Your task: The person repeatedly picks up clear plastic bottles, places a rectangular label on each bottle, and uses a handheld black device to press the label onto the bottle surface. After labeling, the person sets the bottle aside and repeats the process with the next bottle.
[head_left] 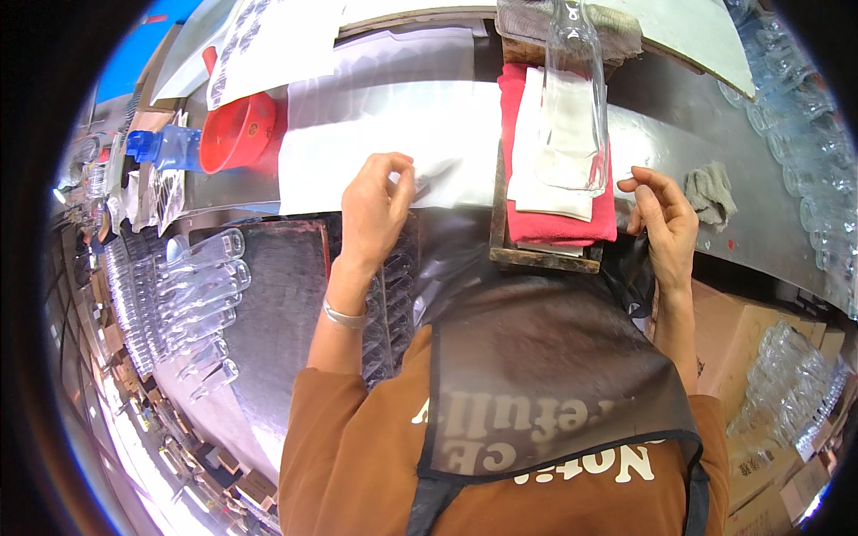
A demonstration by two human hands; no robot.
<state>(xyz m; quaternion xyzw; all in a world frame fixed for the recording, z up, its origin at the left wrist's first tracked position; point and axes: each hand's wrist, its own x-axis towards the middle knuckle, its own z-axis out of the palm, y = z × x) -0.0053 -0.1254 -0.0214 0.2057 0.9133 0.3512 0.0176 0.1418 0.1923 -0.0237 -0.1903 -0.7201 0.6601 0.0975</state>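
Note:
A clear glass bottle point(576, 107) lies on its side on a folded white cloth point(527, 192), its neck away from me. Under that is a red cloth point(559, 230) on a wooden-framed stand point(545, 259). My left hand point(375, 210) is over the near part of the white sheets point(384, 125), its fingers curled in and thumb against them. Whatever those fingertips pinch, if anything, I cannot make out; a greyish smear shows beside them. To the right of the bottle hangs my right hand point(666, 219), fingers bent and thumb apart from them, not touching the glass.
A red bowl point(241, 134) and a blue-capped bottle point(170, 147) stand at the left. A grey rag point(710, 192) lies right of my right hand. Rows of glass bottles fill the left rack point(210, 286) and the far right point(795, 125). Cardboard boxes point(751, 330) stand lower right.

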